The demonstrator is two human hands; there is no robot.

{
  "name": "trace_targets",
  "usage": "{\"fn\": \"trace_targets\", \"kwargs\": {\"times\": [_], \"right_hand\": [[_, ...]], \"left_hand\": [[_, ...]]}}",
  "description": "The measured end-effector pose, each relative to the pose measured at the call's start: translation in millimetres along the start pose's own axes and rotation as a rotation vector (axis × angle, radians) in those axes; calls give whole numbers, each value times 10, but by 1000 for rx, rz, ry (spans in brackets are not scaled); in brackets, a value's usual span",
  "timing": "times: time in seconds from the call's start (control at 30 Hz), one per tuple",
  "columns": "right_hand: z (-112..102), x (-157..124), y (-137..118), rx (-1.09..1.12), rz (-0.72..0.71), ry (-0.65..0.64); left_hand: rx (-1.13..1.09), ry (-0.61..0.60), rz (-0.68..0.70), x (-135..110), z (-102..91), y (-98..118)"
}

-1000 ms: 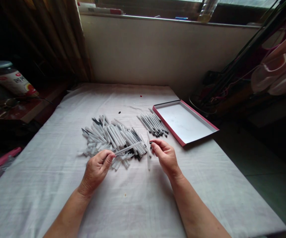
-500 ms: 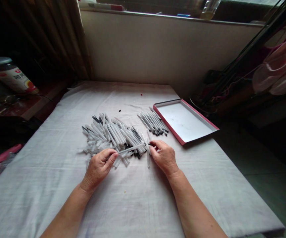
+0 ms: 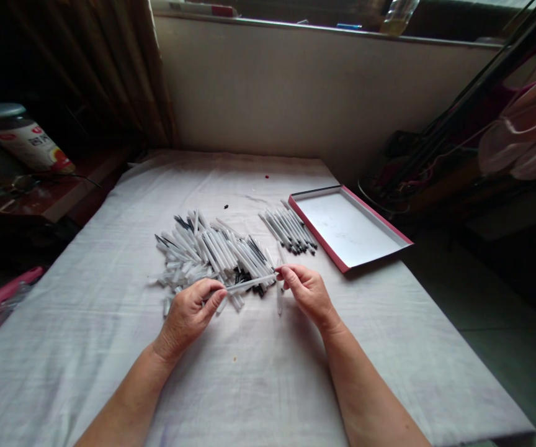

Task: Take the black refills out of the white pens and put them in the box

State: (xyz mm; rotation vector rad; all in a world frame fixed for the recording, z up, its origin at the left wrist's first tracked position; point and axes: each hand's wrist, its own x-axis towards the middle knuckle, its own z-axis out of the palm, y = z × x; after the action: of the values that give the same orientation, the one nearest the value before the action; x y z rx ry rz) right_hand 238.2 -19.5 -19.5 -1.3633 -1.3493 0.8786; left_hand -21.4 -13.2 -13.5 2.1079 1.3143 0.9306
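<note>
My left hand [image 3: 198,315] is closed, pinching the near end of a clear white pen barrel [image 3: 252,284]. The barrel points right, slightly upward, above the front of a loose pile of pens and pen parts [image 3: 219,251]. At its far end my right hand [image 3: 308,292] is closed, thumb and fingertips pinching a small black pen plug [image 3: 276,271] that is mostly hidden. Another clear tube [image 3: 280,304] lies upright in view beneath the right fingertips. Beyond the right hand, pens with black ends [image 3: 289,230] lie side by side in a group.
A shallow red-edged box lid [image 3: 347,230] with a white inside lies at the right of the cloth-covered table [image 3: 259,397]. A black bit [image 3: 226,206] and a red bit [image 3: 267,177] lie farther back. A labelled jar [image 3: 30,139] stands at far left.
My right fingertips have come up to the barrel's far end, and the black plug they hold now meets it. The left hand keeps its hold; the view has shifted slightly.
</note>
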Motion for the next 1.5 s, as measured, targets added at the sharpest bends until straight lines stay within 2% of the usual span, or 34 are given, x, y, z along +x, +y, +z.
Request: {"fn": "trace_targets", "kwargs": {"times": [0.07,0.17,0.27,0.37,0.5,0.57,0.67,0.8,0.97,1.07,1.17,1.3,1.4,1.5], "right_hand": [[30,-17,-46,113,41,-48],[64,-34,-90,165,78,-82],[36,-17,-90,166,98,-28],[-82,52,-56,205,102,187],[-211,158,-14,324,145,552],[-170,166,-5,338,137,630],[5,107,23,260,69,543],[185,7,105,33,-72,357],[138,-15,90,-302,-256,246],[92,-24,3,-355,-299,212],[93,-55,-71,-261,-262,116],[142,-87,-129,-3,-77,-55],[158,-79,-158,142,71,-95],[141,-64,-177,196,130,-123]], "left_hand": [[-3,7,3,0,1,8],[-4,11,17,4,6,23],[11,9,26,16,-22,16],[47,59,-4,36,-133,-41],[111,254,-152,56,-335,-162],[101,331,-235,59,-385,-202],[67,352,-286,59,-357,-202],[45,263,-260,51,-236,-140],[-57,146,-225,19,-135,-77],[-93,89,-169,-7,-76,-15],[-90,53,-90,-27,1,76],[-95,24,24,-48,100,150],[-55,26,97,-60,133,127],[62,8,111,-50,102,96]]}}
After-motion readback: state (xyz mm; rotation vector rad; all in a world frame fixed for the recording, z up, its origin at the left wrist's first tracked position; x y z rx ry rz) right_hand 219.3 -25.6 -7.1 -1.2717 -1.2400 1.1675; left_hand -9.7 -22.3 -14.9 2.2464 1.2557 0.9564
